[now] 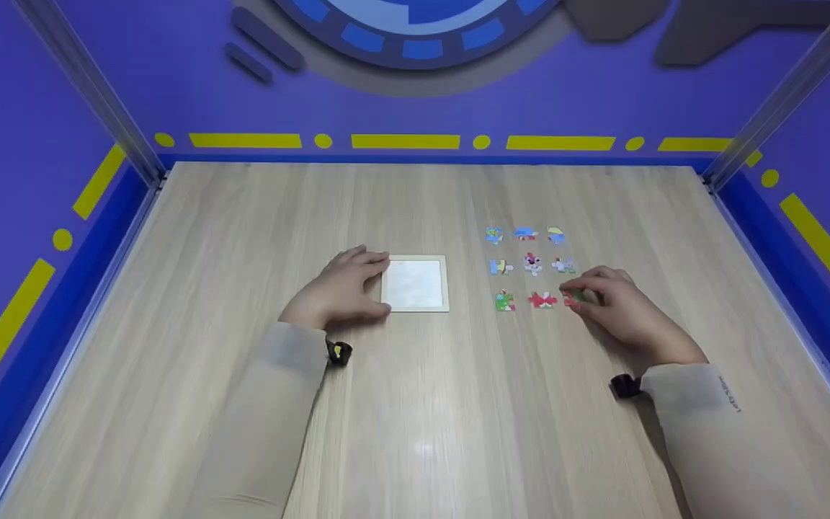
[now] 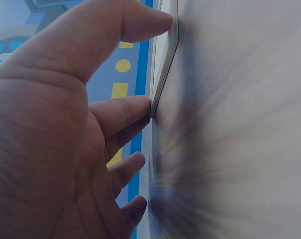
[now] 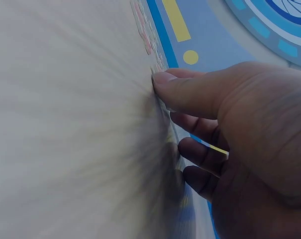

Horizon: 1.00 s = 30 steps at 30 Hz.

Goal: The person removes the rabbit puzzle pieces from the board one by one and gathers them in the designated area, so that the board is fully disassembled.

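A square puzzle frame with a pale rim and a white inner area lies flat on the table. My left hand holds its left side, thumb at the near corner and index finger at the far corner. In the left wrist view the thumb touches the frame's edge. To the right, my right hand pinches a red and green jigsaw piece at the near right of a grid of pieces. The right wrist view shows the thumb low over the table; the fingers hide most of that piece.
Several loose jigsaw pieces lie in rows, among them a red one, a green one and a middle one with a figure. The wooden table is bounded by blue-purple panels at the back and sides.
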### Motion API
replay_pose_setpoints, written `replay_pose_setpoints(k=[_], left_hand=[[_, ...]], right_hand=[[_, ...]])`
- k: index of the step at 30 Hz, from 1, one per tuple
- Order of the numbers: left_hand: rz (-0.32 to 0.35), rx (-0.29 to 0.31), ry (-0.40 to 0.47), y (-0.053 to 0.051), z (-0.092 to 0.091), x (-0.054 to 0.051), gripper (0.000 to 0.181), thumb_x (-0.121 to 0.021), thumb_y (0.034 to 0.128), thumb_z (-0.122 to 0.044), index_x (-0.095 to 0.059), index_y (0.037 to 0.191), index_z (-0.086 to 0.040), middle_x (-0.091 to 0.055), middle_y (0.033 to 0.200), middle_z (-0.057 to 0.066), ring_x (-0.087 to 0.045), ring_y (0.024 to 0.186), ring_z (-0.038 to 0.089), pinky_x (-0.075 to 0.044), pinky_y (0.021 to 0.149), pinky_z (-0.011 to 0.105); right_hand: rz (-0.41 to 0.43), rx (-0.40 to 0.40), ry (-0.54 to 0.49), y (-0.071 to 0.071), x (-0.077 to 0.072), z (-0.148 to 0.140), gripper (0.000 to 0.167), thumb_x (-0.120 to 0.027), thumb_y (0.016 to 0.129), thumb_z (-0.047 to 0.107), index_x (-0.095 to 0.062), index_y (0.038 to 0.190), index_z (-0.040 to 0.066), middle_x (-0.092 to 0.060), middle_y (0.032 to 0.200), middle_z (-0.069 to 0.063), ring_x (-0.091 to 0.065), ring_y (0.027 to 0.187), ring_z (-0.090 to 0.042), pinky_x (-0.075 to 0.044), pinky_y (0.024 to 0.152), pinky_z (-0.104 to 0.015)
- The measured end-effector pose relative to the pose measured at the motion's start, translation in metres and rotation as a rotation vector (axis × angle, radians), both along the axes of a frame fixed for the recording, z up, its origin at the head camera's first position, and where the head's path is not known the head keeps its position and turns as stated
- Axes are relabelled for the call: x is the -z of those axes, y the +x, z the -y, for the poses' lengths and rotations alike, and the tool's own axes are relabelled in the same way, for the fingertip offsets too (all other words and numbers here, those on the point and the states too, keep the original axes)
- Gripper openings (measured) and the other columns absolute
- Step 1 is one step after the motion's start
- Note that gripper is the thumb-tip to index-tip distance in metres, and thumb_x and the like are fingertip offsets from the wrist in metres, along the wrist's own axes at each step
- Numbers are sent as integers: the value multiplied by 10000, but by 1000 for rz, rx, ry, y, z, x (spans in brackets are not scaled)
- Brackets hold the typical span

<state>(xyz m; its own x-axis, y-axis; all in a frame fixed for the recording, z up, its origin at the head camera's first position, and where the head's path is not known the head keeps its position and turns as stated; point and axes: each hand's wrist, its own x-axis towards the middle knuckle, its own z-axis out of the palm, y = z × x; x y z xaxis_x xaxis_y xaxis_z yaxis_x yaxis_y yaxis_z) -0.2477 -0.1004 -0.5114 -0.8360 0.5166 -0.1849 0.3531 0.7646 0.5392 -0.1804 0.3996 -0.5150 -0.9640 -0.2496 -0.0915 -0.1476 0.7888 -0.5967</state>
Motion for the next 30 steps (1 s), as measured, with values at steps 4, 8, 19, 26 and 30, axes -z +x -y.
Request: replay_pose_setpoints(k=[4,8,19,26,30], left_hand=[[8,-7,8,1,0,0,959,-814,907,-406,-443,1745,-124,-378,1858,-28,-129,1800,349,-117,1476,588],[6,-8,7,0,0,1,960,-818,912,-416,-442,1746,-124,-377,1858,-24,-128,1800,352,-108,1476,593],[13,-7,7,0,1,1,966,-830,922,-421,-430,1752,-131,-359,1866,-32,-115,1802,351,-105,1475,604],[9,-4,2,-1,3,3,962,-825,937,-437,-420,1757,-139,-353,1868,-36,-119,1802,344,-111,1476,592],[0,-1,-3,-1,3,0,961,-824,928,-424,-429,1753,-131,-364,1864,-27,-129,1800,355,-116,1476,592]], right_hand=[[3,-5,7,1,0,0,341,-694,1142,218,-761,1474,179,-641,1460,-120,-457,1454,-380,-422,1201,-619],[9,-3,13,1,-1,1,352,-685,1144,204,-755,1487,168,-623,1488,-138,-446,1467,-396,-414,1224,-651],[14,2,1,1,0,2,382,-692,1145,231,-744,1507,120,-600,1493,-171,-440,1460,-411,-397,1231,-656],[35,4,-6,-1,0,3,407,-695,1144,242,-726,1528,111,-595,1505,-166,-431,1475,-407,-389,1240,-646],[14,-5,-5,-3,-1,5,398,-711,1132,217,-737,1519,125,-605,1498,-182,-441,1460,-414,-396,1228,-643]])
